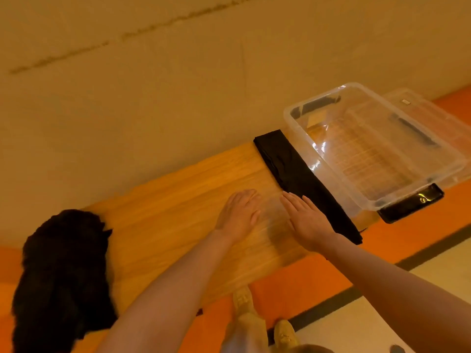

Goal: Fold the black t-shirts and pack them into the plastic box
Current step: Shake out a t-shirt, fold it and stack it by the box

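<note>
A black t-shirt (pixel 300 177), folded into a long narrow strip, lies on the wooden table (pixel 178 200) right beside the clear plastic box (pixel 377 151). The box stands open with nothing in it. A heap of unfolded black t-shirts (pixel 61 273) sits at the table's left end. My left hand (pixel 238 215) hovers flat over the bare wood, fingers straight, holding nothing. My right hand (pixel 305 220) is also flat and straight-fingered, its outer edge at the folded strip's near side; whether it touches the cloth is unclear.
The box's clear lid (pixel 433 115) lies under or behind the box at the far right. A pale wall runs along the table's far edge. Orange floor (pixel 293 284) and my shoes (pixel 283 332) show below the table's near edge.
</note>
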